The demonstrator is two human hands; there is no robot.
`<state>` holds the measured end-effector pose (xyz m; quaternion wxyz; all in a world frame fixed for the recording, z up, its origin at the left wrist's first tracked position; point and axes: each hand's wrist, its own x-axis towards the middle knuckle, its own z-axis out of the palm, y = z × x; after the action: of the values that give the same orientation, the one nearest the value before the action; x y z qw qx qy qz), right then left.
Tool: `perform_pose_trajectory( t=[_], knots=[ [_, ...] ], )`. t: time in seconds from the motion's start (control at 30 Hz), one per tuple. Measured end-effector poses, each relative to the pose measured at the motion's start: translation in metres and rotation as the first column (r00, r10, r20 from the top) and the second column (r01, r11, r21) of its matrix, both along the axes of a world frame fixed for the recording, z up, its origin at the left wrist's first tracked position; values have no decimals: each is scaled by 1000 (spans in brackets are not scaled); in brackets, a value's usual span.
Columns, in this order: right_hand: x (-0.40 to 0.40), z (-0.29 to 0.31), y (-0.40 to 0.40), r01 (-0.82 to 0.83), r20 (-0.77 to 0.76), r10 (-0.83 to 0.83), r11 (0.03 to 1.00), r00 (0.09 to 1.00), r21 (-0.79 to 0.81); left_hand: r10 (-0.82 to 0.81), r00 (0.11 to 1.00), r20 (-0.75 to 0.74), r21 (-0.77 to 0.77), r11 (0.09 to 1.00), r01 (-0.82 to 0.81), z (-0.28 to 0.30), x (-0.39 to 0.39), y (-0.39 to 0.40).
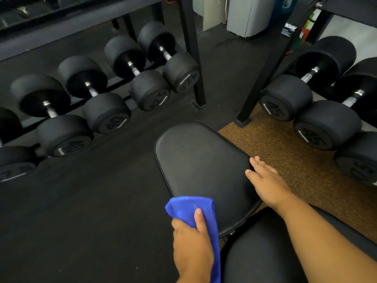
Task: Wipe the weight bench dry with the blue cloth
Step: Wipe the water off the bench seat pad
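Wiping weight bench [202, 164] w/ blue cloth [189, 209]
L hand [191, 248] gripping cloth at near-left pad edge; R hand [265, 180] flat on right edge.

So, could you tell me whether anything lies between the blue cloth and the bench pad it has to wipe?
Nothing visible: the left hand already holds the blue cloth at the bench pad.
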<state>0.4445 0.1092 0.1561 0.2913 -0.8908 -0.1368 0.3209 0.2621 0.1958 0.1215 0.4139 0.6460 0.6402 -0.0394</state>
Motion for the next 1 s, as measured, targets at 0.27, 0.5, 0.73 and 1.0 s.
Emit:
perform_pose_trajectory(
  t=[0.27,0.5,0.73,1.0],
  knots=[
    [-2,0,-2,6,-32,-5,1000,999,27,-176,980,-89,-59,983,171,8,-15,9],
    [-5,4,-4,21,-65,-18,999,998,36,-374,907,-192,-89,928,363,17,-26,16],
    [-32,10,-12,-30,30,29,999,999,35,-419,872,-253,-133,908,397,13,-20,-5],
    [-84,35,-38,-39,53,32,989,998,144,-371,906,-206,174,897,406,26,-17,35]
  ],
)
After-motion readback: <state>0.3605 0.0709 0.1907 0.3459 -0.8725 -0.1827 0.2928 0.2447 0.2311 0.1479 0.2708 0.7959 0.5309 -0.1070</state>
